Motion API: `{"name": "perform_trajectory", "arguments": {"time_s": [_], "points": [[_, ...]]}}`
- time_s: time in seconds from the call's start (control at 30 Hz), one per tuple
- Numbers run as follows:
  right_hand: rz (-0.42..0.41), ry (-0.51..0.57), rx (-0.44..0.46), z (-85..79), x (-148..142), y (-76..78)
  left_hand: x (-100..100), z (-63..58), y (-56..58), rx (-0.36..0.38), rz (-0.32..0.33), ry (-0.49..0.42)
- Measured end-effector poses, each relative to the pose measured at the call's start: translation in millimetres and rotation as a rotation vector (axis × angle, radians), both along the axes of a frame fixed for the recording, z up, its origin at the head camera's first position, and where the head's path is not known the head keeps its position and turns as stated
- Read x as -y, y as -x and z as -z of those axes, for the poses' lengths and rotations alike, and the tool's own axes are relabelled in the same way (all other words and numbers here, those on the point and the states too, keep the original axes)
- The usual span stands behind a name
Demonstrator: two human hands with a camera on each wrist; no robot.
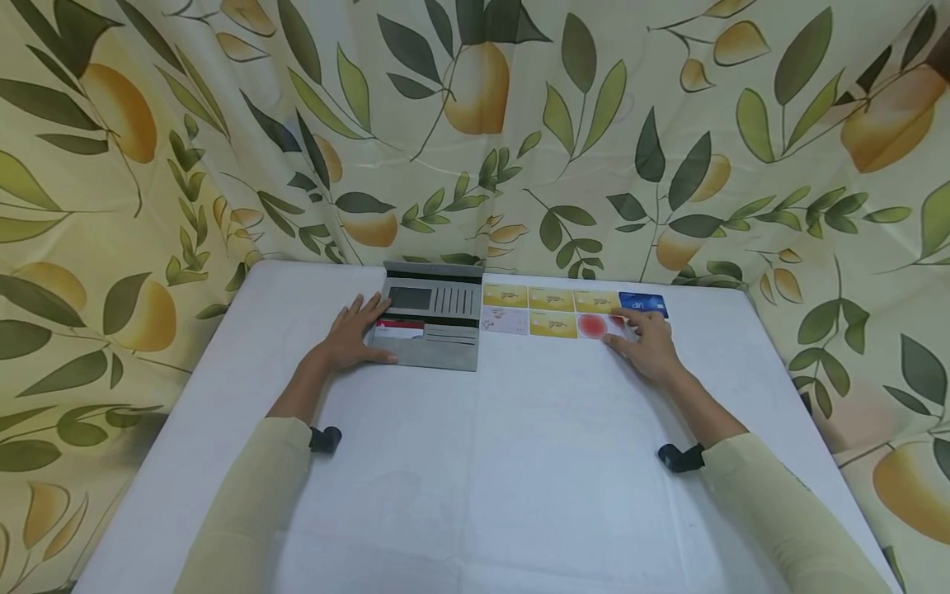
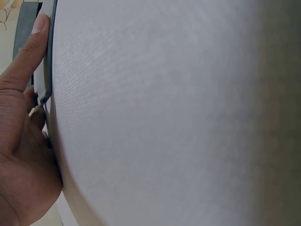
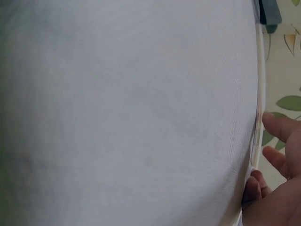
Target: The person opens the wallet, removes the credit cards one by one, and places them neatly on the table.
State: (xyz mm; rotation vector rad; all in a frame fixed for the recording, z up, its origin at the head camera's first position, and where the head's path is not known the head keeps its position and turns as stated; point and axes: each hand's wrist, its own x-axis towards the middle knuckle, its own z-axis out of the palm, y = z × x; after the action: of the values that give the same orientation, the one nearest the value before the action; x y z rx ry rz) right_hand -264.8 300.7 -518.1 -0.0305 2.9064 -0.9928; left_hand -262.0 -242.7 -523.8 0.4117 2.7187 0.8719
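A grey wallet (image 1: 454, 356) lies unfolded at the far side of the white table, with a dark window, a row of slots and a red-and-white card (image 1: 399, 330) in a pocket. My left hand (image 1: 347, 337) rests on its left edge, fingers spread and thumb near the bottom corner. To the wallet's right, cards lie in two rows. My right hand (image 1: 651, 345) touches a card with a red circle (image 1: 592, 326) in the lower row, its thumb at the lower edge and index finger at the upper edge. That hand overlaps the card's right end.
Several yellow cards (image 1: 551, 299) and a pale patterned card (image 1: 505, 320) lie beside the wallet. A blue card (image 1: 644, 304) ends the upper row. Behind the white table (image 1: 475, 462) hangs a leaf-and-fruit patterned curtain (image 1: 475, 206).
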Motion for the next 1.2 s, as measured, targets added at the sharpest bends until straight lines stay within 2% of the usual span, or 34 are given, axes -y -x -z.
{"name": "perform_trajectory", "arguments": {"time_s": [0.37,0.8,1.07,1.2], "points": [[-0.015,-0.016,-0.019,-8.1,4,4.1,1,-0.5,0.5,-0.003,0.001,-0.007],[-0.062,-0.064,-0.051,-8.1,14,5.0,1,1.7,0.4,-0.008,0.007,-0.017],[-0.041,-0.092,0.012,-6.2,13,1.6,1,3.1,1.2,-0.003,0.007,0.001],[-0.041,-0.092,0.007,-7.0,12,1.4,0,0.4,-0.2,-0.001,0.004,0.002]]}}
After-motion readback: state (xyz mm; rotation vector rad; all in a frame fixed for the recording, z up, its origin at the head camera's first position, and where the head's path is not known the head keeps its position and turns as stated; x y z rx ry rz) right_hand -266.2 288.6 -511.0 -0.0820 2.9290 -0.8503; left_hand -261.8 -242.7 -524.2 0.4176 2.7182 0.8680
